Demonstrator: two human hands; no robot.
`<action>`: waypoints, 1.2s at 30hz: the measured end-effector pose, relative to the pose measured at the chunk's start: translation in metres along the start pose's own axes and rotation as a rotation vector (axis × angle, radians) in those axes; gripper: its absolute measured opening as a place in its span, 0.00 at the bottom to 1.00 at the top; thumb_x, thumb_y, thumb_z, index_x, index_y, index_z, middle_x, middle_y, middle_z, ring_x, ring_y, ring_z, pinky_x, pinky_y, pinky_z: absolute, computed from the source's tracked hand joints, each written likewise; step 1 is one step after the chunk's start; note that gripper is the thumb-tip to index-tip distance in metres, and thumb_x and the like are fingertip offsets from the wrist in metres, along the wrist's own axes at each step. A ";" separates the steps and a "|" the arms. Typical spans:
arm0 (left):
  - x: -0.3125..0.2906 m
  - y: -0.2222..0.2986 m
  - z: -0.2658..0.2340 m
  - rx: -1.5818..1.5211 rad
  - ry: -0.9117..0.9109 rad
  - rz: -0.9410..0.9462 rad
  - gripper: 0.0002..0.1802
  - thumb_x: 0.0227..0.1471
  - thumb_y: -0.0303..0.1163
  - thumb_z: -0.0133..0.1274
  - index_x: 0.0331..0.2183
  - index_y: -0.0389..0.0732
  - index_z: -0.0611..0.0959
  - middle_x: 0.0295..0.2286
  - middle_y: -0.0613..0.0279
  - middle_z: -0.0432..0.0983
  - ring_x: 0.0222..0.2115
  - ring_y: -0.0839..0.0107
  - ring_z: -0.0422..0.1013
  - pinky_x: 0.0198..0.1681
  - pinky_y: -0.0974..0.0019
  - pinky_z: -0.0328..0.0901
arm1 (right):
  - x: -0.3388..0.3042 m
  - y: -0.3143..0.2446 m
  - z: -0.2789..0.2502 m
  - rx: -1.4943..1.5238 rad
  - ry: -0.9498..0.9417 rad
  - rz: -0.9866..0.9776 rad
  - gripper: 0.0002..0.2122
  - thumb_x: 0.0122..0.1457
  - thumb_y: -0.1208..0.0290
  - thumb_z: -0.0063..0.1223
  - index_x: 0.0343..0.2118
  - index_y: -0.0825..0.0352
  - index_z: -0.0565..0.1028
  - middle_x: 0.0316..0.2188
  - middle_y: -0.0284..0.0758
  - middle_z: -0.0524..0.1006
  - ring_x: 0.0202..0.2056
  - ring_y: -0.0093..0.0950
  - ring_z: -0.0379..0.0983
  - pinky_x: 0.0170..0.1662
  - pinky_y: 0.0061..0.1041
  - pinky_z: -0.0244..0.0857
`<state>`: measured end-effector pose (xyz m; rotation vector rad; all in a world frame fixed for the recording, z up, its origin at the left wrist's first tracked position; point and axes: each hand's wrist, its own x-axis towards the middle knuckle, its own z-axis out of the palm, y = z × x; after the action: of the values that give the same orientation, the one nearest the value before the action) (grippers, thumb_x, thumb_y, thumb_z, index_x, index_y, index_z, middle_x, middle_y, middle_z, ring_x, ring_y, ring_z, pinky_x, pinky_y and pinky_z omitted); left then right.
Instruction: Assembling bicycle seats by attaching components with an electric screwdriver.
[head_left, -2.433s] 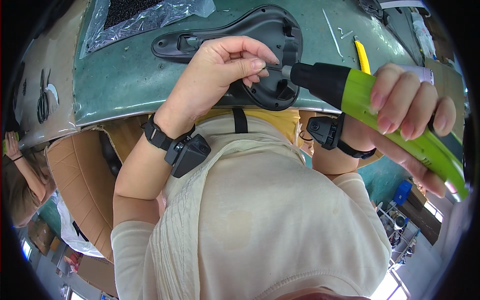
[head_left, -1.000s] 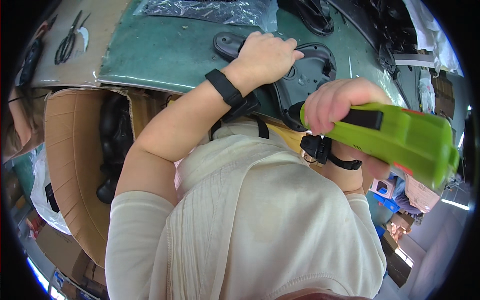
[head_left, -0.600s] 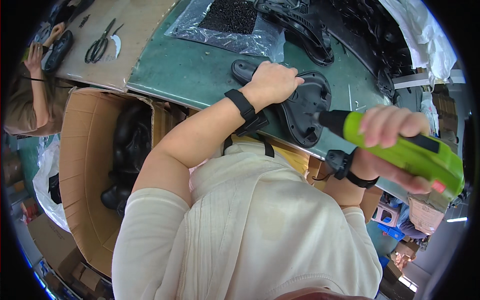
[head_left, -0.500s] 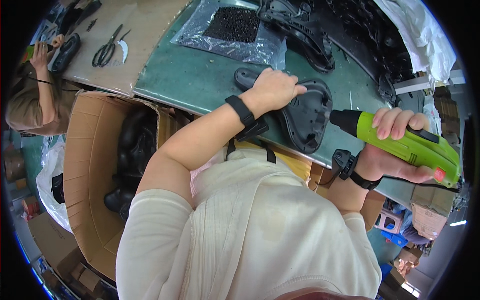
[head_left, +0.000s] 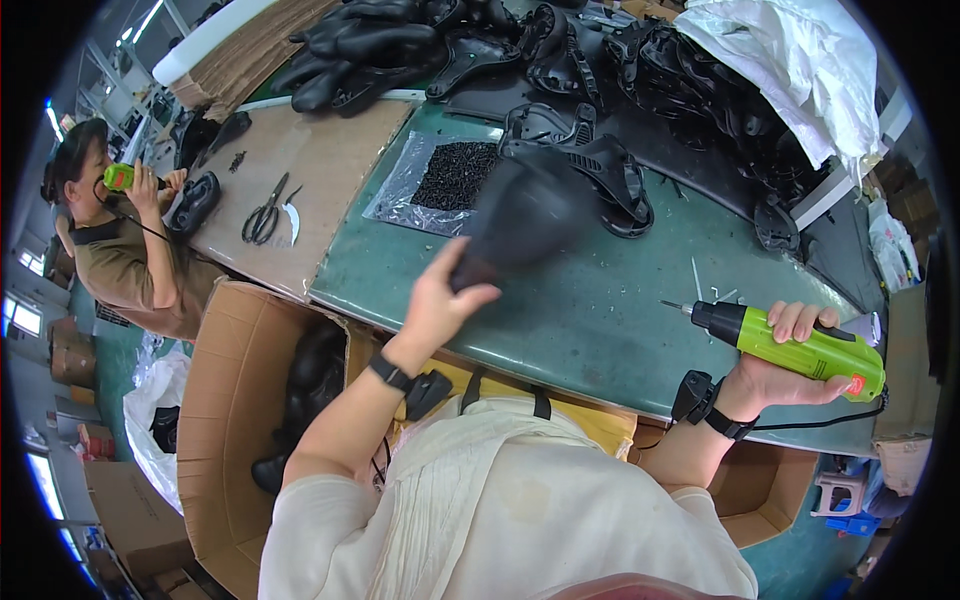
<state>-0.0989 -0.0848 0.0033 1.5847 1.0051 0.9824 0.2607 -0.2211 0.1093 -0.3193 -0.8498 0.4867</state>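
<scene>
The left hand (head_left: 438, 308) holds a black seat (head_left: 535, 210), its outline smeared by blur, covering the right edge of a plastic bag (head_left: 396, 192). Right of that bag, the right hand (head_left: 762, 382) clasps a green screwdriver (head_left: 795, 350).

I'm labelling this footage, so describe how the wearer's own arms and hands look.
The arms come out of short cream sleeves. The left hand and right hand are ungloved, and the forearms are uncovered. Each wrist wears a black strap with a small, angular black device on it. I can make out no markings on the straps.
</scene>
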 end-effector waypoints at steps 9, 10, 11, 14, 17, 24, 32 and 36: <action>-0.105 0.005 -0.132 -1.084 1.182 -0.111 0.32 0.60 0.56 0.42 0.53 0.40 0.69 0.49 0.55 0.69 0.44 0.63 0.68 0.46 0.61 0.65 | 0.007 0.034 -0.014 0.080 0.003 0.064 0.34 0.48 0.33 0.50 0.38 0.66 0.67 0.22 0.34 0.67 0.21 0.28 0.65 0.30 0.31 0.60; -0.118 -0.002 -0.148 -1.140 1.163 -0.174 0.32 0.61 0.55 0.41 0.56 0.41 0.67 0.52 0.55 0.67 0.45 0.63 0.68 0.47 0.61 0.65 | 0.007 0.037 -0.014 0.063 0.010 0.080 0.34 0.48 0.33 0.50 0.38 0.66 0.67 0.22 0.34 0.67 0.21 0.28 0.65 0.30 0.31 0.61; -0.122 -0.006 -0.159 -1.083 1.052 -0.135 0.33 0.61 0.52 0.42 0.60 0.43 0.64 0.55 0.57 0.64 0.48 0.65 0.65 0.51 0.62 0.62 | 0.008 0.040 -0.017 0.049 0.026 0.097 0.34 0.49 0.32 0.49 0.38 0.66 0.66 0.22 0.34 0.67 0.21 0.28 0.65 0.29 0.31 0.61; -0.051 0.032 -0.167 -0.696 0.834 -0.036 0.30 0.62 0.47 0.43 0.60 0.43 0.65 0.54 0.58 0.65 0.49 0.68 0.64 0.54 0.64 0.58 | 0.011 0.055 -0.026 0.025 0.056 0.145 0.35 0.49 0.32 0.48 0.38 0.66 0.65 0.22 0.34 0.67 0.20 0.29 0.65 0.29 0.31 0.61; 0.049 0.080 -0.162 -0.430 0.593 -0.035 0.26 0.62 0.44 0.45 0.58 0.44 0.69 0.52 0.62 0.68 0.46 0.73 0.65 0.52 0.68 0.57 | 0.009 0.065 -0.036 -0.003 0.101 0.170 0.34 0.49 0.32 0.47 0.38 0.67 0.65 0.21 0.34 0.67 0.20 0.29 0.66 0.28 0.30 0.61; 0.292 0.052 -0.149 0.434 0.221 -0.018 0.22 0.56 0.45 0.52 0.47 0.41 0.80 0.41 0.65 0.77 0.38 0.76 0.70 0.40 0.71 0.63 | 0.007 0.079 -0.049 -0.083 0.184 0.237 0.33 0.51 0.33 0.47 0.38 0.66 0.64 0.21 0.34 0.67 0.19 0.29 0.66 0.27 0.29 0.61; 0.475 -0.081 -0.116 1.172 0.187 -0.081 0.43 0.49 0.57 0.55 0.57 0.38 0.67 0.51 0.41 0.69 0.53 0.50 0.65 0.57 0.55 0.60 | 0.013 0.091 -0.058 -0.125 0.227 0.259 0.31 0.51 0.37 0.53 0.35 0.67 0.63 0.20 0.33 0.67 0.17 0.28 0.66 0.23 0.28 0.63; 0.515 -0.108 -0.092 1.217 0.246 -0.155 0.55 0.44 0.61 0.58 0.63 0.43 0.54 0.55 0.43 0.64 0.56 0.47 0.61 0.57 0.53 0.60 | 0.016 0.098 -0.057 -0.148 0.240 0.253 0.31 0.50 0.38 0.57 0.33 0.66 0.62 0.19 0.33 0.67 0.16 0.27 0.67 0.21 0.27 0.64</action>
<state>-0.0297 0.4440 -0.0207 2.2862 2.0936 0.4116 0.2866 -0.1341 0.0399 -0.6136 -0.6153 0.6076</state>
